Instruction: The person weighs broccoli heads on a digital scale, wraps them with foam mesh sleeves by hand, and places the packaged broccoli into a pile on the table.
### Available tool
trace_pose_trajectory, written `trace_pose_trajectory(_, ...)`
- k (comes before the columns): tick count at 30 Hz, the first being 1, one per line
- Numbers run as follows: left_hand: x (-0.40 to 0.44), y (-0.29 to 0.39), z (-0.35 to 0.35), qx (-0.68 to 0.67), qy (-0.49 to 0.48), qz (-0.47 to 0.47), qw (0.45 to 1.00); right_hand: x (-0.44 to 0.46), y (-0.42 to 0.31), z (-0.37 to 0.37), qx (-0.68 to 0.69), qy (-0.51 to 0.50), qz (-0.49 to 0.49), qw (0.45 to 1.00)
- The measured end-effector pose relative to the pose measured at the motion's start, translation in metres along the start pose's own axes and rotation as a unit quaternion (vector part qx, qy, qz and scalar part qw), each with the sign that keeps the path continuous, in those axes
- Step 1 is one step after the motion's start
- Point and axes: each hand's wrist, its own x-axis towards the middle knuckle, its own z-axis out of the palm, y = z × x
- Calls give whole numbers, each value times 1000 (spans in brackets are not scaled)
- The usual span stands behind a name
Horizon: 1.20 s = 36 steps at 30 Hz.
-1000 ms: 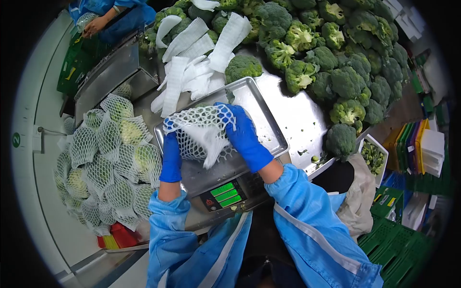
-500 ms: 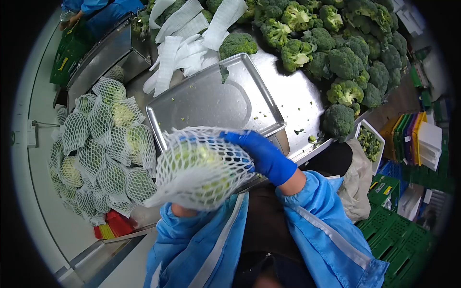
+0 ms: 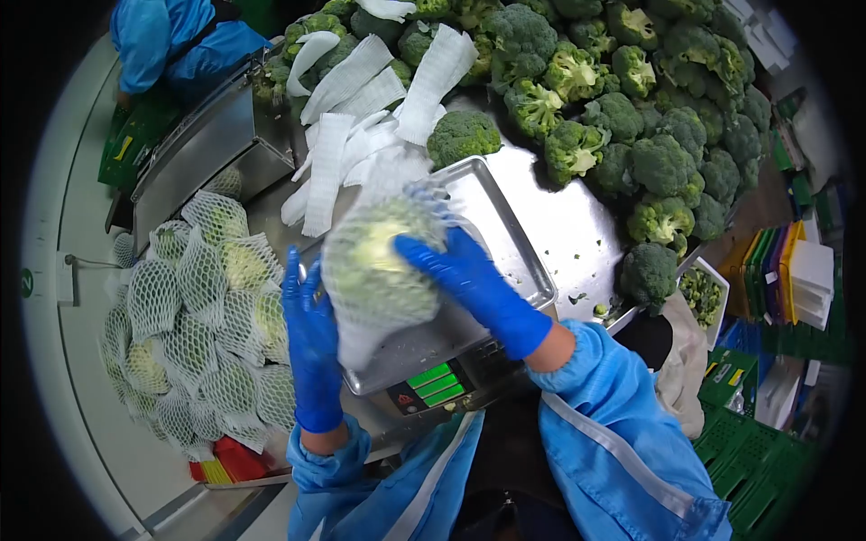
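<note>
A broccoli head in a white foam net (image 3: pixel 383 261), blurred by motion, is above the metal tray (image 3: pixel 528 248) of a scale. My right hand (image 3: pixel 465 284), in a blue glove, grips its right side, with the thumb on the pale stem side. Just left of the netted broccoli is my left hand (image 3: pixel 311 347), also gloved, with its fingers apart and pointing up and nothing in them. The scale's green display (image 3: pixel 436 384) shows below the tray.
Netted broccoli heads (image 3: pixel 203 307) are piled at the left. White foam nets (image 3: pixel 329 171) lie behind the tray. Bare broccoli (image 3: pixel 658 153) is heaped at the back right. A co-worker's blue sleeve (image 3: pixel 144 45) shows at the top left. Green crates (image 3: pixel 749 460) stand at the lower right.
The netted broccoli has moved up from near my body to over the tray, turned in my right hand. My left hand, earlier hidden behind it, now shows apart from it with spread fingers.
</note>
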Motion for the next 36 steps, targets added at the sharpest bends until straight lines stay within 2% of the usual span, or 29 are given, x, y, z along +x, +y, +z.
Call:
trace_pose_trajectory(2,5,-18,-8,59,-34,67,995,21,13,18,-211,0,-173,962)
trace_pose_trajectory(4,36,-15,-38,-201,97,-51,973,26,-13,32,-239,-65,-153,957)
trace_pose_trajectory(5,75,-31,-85,-351,-153,-9,924,32,-29,33,-165,-104,-100,976)
trace_pose_trajectory(6,95,-23,-99,-364,-142,12,920,41,-40,28,-91,-143,-44,985)
trace_pose_trajectory(7,115,-15,-112,-377,-131,33,916,56,-34,17,-91,-126,-83,984)
trace_pose_trajectory(8,121,18,-95,-257,140,29,956,72,-26,0,-271,-8,-199,942)
trace_pose_trajectory(9,147,24,-114,-235,144,68,959,95,-23,-28,-315,44,-254,914)
trace_pose_trajectory(10,178,36,-144,-212,146,105,960,120,-19,-59,-367,110,-367,848)
trace_pose_trajectory(11,203,51,-166,-167,167,115,965,126,-28,-80,-419,165,-326,831)
trace_pose_trajectory(12,229,64,-188,-125,186,125,967,143,-20,-110,-487,185,-345,780)
trace_pose_trajectory(13,257,74,-217,-109,197,121,967,147,-23,-125,-559,197,-266,760)
trace_pose_trajectory(14,284,83,-246,-92,207,116,967,155,-21,-132,-558,199,-263,761)
trace_pose_trajectory(17,358,86,-306,97,235,113,961,176,-9,-157,-646,170,-131,732)
trace_pose_trajectory(18,372,75,-311,159,241,104,952,185,3,-164,-647,141,-82,744)
trace_pose_trajectory(19,356,76,-272,273,308,87,907,186,5,-159,-643,116,-15,757)
trace_pose_trajectory(20,362,78,-272,327,282,105,896,188,6,-154,-632,92,49,768)
trace_pose_trajectory(22,375,67,-298,396,257,197,859,188,7,-157,-618,99,73,777)
trace_pose_trajectory(23,369,62,-301,398,258,197,858,189,14,-166,-588,102,47,801)
trace_pose_trajectory(24,346,58,-255,576,365,300,667,189,15,-172,-558,108,16,823)
trace_pose_trajectory(25,323,55,-205,699,443,375,418,179,12,-172,-548,149,-18,823)
trace_pose_trajectory(26,300,64,-157,663,266,423,557,177,11,-182,-549,151,-23,822)
trace_pose_trajectory(27,301,41,-136,521,144,450,711,176,16,-197,-374,193,-15,907)
trace_pose_trajectory(28,296,23,-105,508,32,444,737,174,20,-212,-184,226,-7,957)
trace_pose_trajectory(29,292,7,-72,490,-79,434,752,169,19,-224,-39,198,-5,979)
trace_pose_trajectory(30,292,-9,-47,479,-153,416,758,146,-5,-200,76,214,2,974)
trace_pose_trajectory(31,283,-10,-17,576,-175,385,700,131,-22,-188,97,173,-38,979)
trace_pose_trajectory(32,280,-17,12,609,-175,361,684,115,-37,-179,118,133,-77,981)
trace_pose_trajectory(34,293,-38,41,667,-175,373,621,75,-67,-149,-81,63,-109,989)
trace_pose_trajectory(36,330,-80,29,713,-150,390,563,31,-84,-100,-248,-24,-101,963)
